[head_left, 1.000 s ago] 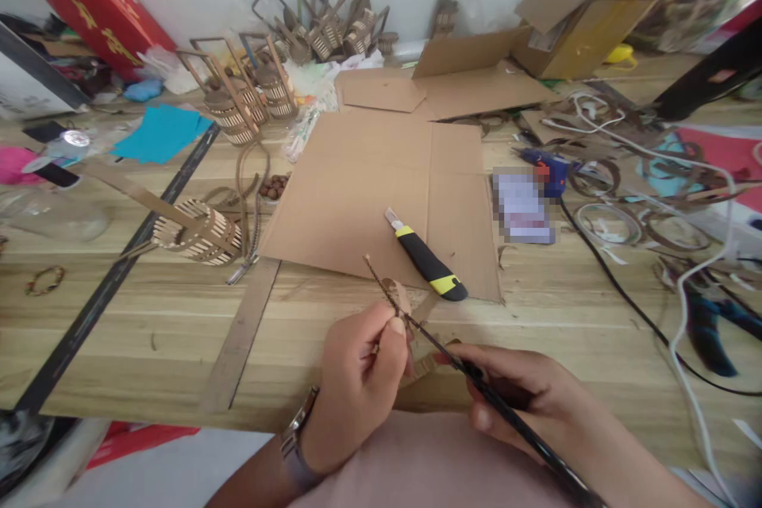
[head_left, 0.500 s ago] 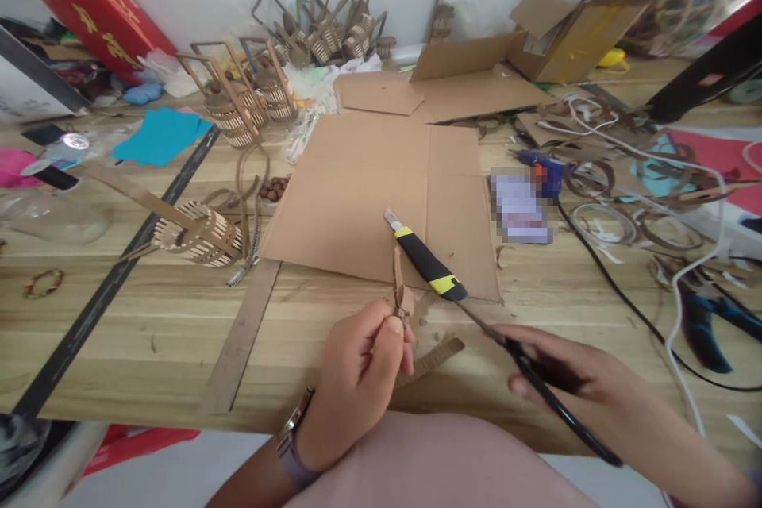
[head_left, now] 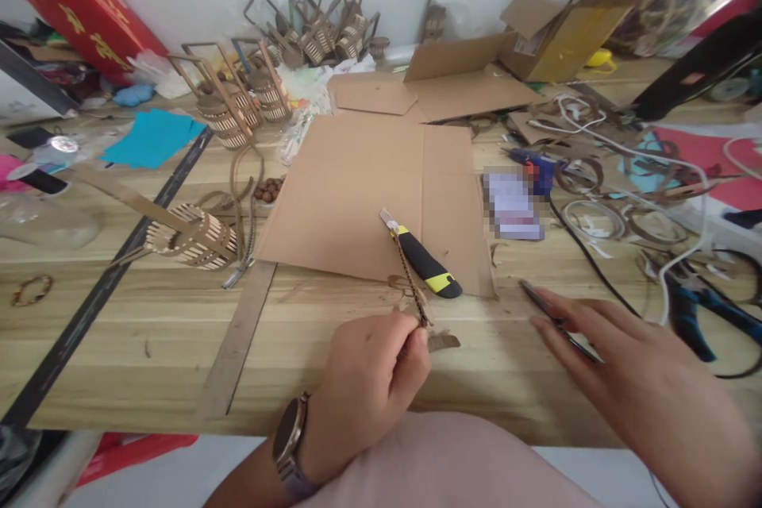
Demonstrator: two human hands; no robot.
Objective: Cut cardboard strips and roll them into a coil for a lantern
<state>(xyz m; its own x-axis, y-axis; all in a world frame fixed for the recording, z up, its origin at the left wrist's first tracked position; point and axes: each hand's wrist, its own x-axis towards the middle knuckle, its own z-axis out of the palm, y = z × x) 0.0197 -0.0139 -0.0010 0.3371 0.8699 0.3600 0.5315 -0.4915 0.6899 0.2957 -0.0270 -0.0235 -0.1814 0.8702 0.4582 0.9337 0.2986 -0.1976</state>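
My left hand (head_left: 378,361) is closed, pinching a narrow strip of corrugated cardboard (head_left: 413,278) that points up and away, its ribbed edge showing. My right hand (head_left: 631,365) is at the lower right, low over the wood, with scissors (head_left: 548,308) between thumb and fingers. The blades point forward and left; most of the handles are hidden by the hand. Beyond the strip, a black and yellow utility knife (head_left: 425,262) lies with its blade out on a flat cardboard sheet (head_left: 351,175). A short cardboard scrap (head_left: 444,342) sits just right of my left hand.
A small slatted basket (head_left: 196,236) lies tipped at left, near a cardboard strip (head_left: 241,341) and a dish of brown beads (head_left: 269,190). Several similar baskets (head_left: 223,119) stand behind. On the right are a blue glue gun (head_left: 536,167), blue-handled pliers (head_left: 694,317) and a white cable (head_left: 667,278).
My right hand has moved right and away from my left hand, lowering the scissors toward the table. My left hand has turned over slightly, and the strip in it now leans left.
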